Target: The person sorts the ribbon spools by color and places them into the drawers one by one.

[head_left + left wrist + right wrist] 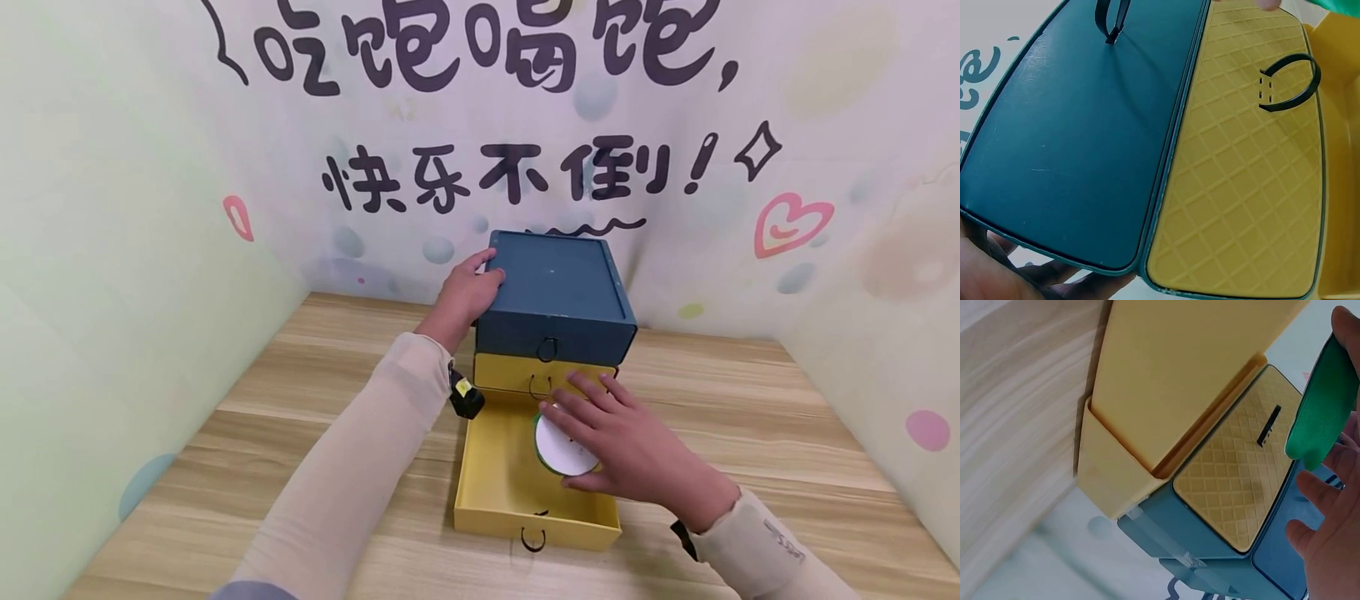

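A stacked drawer unit with a blue top point(555, 275) stands on the table, its lowest yellow drawer point(491, 479) pulled out toward me. My left hand point(469, 293) rests at the unit's upper left edge, fingers against its side. Over the open drawer, my right hand point(633, 446) holds a round flat object point(564, 450), white on its upper face. Its green side point(1322, 403) shows in the right wrist view, fingers and thumb at its edge. The quilted yellow middle drawer point(1241, 181) is closed, as is the blue drawer front point(1079, 144) above it.
The wood-grain table point(360, 400) runs out on both sides of the unit. A printed backdrop point(450, 233) stands close behind it. Black loop handles stick out from the drawer fronts, one being on the open drawer point(533, 542).
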`<action>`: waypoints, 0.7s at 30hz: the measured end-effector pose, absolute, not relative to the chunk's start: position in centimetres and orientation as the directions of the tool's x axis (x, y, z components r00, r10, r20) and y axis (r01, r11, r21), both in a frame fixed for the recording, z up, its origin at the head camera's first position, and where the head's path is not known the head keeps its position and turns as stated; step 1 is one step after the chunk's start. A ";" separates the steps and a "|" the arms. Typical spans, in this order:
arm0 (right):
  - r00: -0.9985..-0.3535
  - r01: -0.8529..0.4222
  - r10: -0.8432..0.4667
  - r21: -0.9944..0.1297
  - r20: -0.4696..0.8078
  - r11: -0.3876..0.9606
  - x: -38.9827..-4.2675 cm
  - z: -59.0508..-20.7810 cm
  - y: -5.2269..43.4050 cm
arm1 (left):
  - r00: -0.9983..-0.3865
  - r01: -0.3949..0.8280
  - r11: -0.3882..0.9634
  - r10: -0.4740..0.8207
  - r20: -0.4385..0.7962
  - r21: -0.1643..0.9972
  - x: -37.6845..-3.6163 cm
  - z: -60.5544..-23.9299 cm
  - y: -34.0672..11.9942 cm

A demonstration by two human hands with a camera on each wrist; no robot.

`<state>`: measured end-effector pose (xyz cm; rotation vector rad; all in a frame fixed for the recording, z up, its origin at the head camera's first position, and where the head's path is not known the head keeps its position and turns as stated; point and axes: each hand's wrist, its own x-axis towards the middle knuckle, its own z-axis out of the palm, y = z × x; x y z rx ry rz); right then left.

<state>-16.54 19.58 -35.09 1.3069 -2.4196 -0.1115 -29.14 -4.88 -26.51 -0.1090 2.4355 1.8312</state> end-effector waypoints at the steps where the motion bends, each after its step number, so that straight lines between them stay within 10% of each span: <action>1: -0.488 -0.791 -0.822 0.250 0.293 0.558 -16.6 -35.1 19.5 | -0.993 -0.113 0.278 0.000 -0.118 0.954 -29.1 -26.5 -4.9; 21: -0.448 -0.825 -0.879 0.303 0.164 0.477 -17.1 -36.0 18.7 | -0.992 -0.118 0.285 0.004 -0.124 0.951 -29.1 -26.4 -4.9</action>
